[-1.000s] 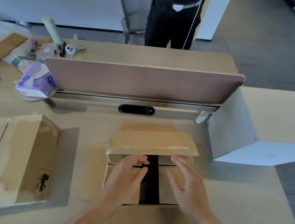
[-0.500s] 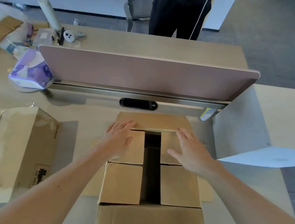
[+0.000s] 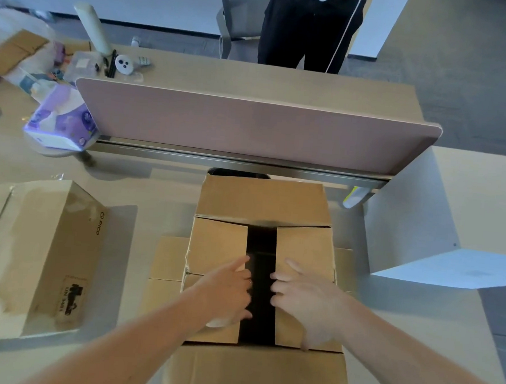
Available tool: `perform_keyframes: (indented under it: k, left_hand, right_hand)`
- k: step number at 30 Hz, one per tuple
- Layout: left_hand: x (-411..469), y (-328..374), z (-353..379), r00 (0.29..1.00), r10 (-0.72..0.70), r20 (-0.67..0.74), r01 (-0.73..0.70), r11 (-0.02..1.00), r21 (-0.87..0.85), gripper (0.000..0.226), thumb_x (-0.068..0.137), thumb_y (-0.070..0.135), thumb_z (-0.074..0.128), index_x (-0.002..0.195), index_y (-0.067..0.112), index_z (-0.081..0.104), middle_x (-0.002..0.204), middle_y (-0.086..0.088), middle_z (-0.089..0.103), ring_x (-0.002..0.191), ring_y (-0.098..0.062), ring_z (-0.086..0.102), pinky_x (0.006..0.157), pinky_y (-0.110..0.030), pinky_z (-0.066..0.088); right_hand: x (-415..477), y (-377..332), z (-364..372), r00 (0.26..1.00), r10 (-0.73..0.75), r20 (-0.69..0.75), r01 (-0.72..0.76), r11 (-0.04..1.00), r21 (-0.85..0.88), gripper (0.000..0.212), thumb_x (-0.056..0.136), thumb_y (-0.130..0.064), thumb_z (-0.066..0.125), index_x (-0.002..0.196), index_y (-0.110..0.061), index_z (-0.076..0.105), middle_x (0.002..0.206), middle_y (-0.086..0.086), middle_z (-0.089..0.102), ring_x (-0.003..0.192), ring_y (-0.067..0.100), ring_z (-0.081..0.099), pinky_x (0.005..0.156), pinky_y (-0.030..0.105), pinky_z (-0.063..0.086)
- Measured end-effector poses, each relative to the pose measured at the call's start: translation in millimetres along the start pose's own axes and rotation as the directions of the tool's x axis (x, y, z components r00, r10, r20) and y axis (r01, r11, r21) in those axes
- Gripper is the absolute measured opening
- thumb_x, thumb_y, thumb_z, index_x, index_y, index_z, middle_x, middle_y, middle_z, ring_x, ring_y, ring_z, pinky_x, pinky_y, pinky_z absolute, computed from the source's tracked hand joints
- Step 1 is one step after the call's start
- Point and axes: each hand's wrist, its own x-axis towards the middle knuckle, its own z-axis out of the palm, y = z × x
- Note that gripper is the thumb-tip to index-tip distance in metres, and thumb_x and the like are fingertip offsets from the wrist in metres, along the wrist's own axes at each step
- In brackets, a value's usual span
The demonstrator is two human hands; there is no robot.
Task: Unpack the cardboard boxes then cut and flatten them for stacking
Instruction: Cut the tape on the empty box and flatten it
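Gripping the inner flaps [image 3: 217, 243] by their edges, left hand [image 3: 228, 291] and right hand [image 3: 308, 300] are opening the box [image 3: 263, 200]; unpacking, cutting and flattening are all waiting.

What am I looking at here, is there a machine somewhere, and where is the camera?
There is no machine: these are a person's two bare hands, filmed by one wide-angle camera worn on that person's head, looking forward and down. The left hand and right hand lie on the two inner flaps of an open cardboard box on a desk. Their fingertips reach the dark gap between the flaps, but whether they grip the edges is hard to tell. To the left lies a second box with shiny tape on it. Farther back are a purple tissue pack, a divider panel and another person standing behind the desk.
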Motion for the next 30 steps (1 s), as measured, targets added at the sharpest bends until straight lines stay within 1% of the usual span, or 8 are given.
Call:
perform_keyframes:
  k: [3, 7, 16, 18, 20, 24, 27, 30]
  left_hand:
    - [-4.2, -3.5, -9.6, 0.997, -0.001, -0.073, 0.002, 1.0, 0.011, 0.065, 0.108, 0.052, 0.02, 0.105, 0.017, 0.074, 0.114, -0.005, 0.069, 0.124, -0.027, 0.051, 0.123, -0.05, 0.005]
    - [-23.9, -9.6, -25.6, 0.985, -0.057, -0.16, 0.056, 0.998, -0.012, 0.07, 0.108, 0.053, 0.017, 0.103, 0.014, 0.075, 0.108, -0.004, 0.07, 0.115, -0.026, 0.053, 0.119, -0.048, 0.01]
    - [-87.5, -24.6, -34.1, 0.855, -0.329, -0.4, 0.264, 0.942, -0.209, 0.071, 0.102, 0.061, 0.017, 0.089, 0.028, 0.078, 0.091, 0.013, 0.072, 0.094, -0.007, 0.06, 0.113, -0.039, 0.024]
    - [-98.7, -30.3, -34.3, 0.836, -0.366, -0.409, 0.275, 0.924, -0.265, 0.07, 0.1, 0.061, 0.013, 0.096, 0.032, 0.078, 0.099, 0.017, 0.071, 0.101, -0.003, 0.059, 0.113, -0.036, 0.029]
    - [-108.8, -34.7, -34.9, 0.819, -0.4, -0.412, 0.268, 0.901, -0.342, 0.056, 0.102, 0.059, 0.029, 0.1, 0.032, 0.078, 0.124, 0.017, 0.067, 0.12, -0.003, 0.052, 0.115, -0.032, 0.03]
    - [-122.2, -35.5, -28.8, 0.737, -0.502, -0.452, 0.226, 0.814, -0.535, 0.018, 0.096, 0.043, 0.062, 0.104, 0.034, 0.075, 0.163, 0.01, 0.028, 0.15, -0.008, 0.022, 0.121, -0.038, 0.032]
    - [-121.9, -35.0, -21.2, 0.648, -0.619, -0.444, 0.234, 0.717, -0.657, 0.037, 0.094, 0.027, 0.068, 0.131, 0.028, 0.066, 0.17, 0.009, 0.0, 0.157, -0.01, 0.005, 0.118, -0.027, 0.021]
    - [-120.6, -35.8, -21.4, 0.606, -0.698, -0.382, 0.282, 0.638, -0.717, 0.047, 0.096, 0.016, 0.066, 0.141, 0.024, 0.059, 0.171, 0.007, -0.007, 0.153, 0.0, -0.014, 0.113, -0.016, 0.009]
  right_hand:
    - [1.3, 0.9, -17.3, 1.0, 0.006, -0.009, -0.006, 0.998, -0.063, 0.077, 0.075, -0.032, 0.084, 0.143, -0.019, 0.05, 0.14, 0.006, 0.051, 0.142, 0.024, 0.034, 0.124, 0.055, 0.007]
    - [-10.7, 3.8, -31.2, 0.994, 0.033, -0.102, -0.043, 0.994, -0.1, 0.058, 0.082, -0.01, 0.077, 0.135, -0.018, 0.057, 0.135, 0.008, 0.052, 0.131, 0.025, 0.044, 0.123, 0.053, 0.019]
    - [-23.2, -1.4, -24.6, 0.975, 0.053, -0.216, -0.082, 0.989, -0.126, 0.052, 0.084, -0.012, 0.08, 0.132, -0.013, 0.061, 0.131, 0.01, 0.058, 0.122, 0.027, 0.051, 0.111, 0.043, 0.039]
    - [-20.1, -1.5, -20.1, 0.978, 0.065, -0.198, -0.087, 0.991, -0.102, 0.059, 0.08, -0.012, 0.083, 0.134, -0.015, 0.059, 0.133, 0.01, 0.056, 0.125, 0.028, 0.05, 0.112, 0.044, 0.038]
    - [-11.4, 0.1, -15.7, 0.988, 0.082, -0.133, -0.091, 0.994, -0.063, 0.067, 0.077, -0.012, 0.086, 0.137, -0.017, 0.056, 0.138, 0.01, 0.053, 0.13, 0.029, 0.047, 0.115, 0.046, 0.036]
    - [6.7, 1.1, -17.9, 0.996, 0.079, 0.049, -0.076, 0.995, -0.057, 0.077, 0.078, -0.011, 0.084, 0.145, -0.02, 0.047, 0.158, 0.012, 0.033, 0.151, 0.03, 0.021, 0.124, 0.049, 0.017]
    - [12.4, -1.4, -24.2, 0.99, 0.071, 0.12, -0.062, 0.995, -0.08, 0.079, 0.079, -0.012, 0.083, 0.147, -0.019, 0.045, 0.163, 0.014, 0.024, 0.155, 0.029, 0.007, 0.126, 0.049, 0.009]
    - [14.3, -2.7, -28.0, 0.991, 0.077, 0.113, -0.068, 0.994, -0.082, 0.072, 0.08, -0.013, 0.083, 0.144, -0.017, 0.049, 0.156, 0.013, 0.038, 0.15, 0.029, 0.022, 0.125, 0.047, 0.015]
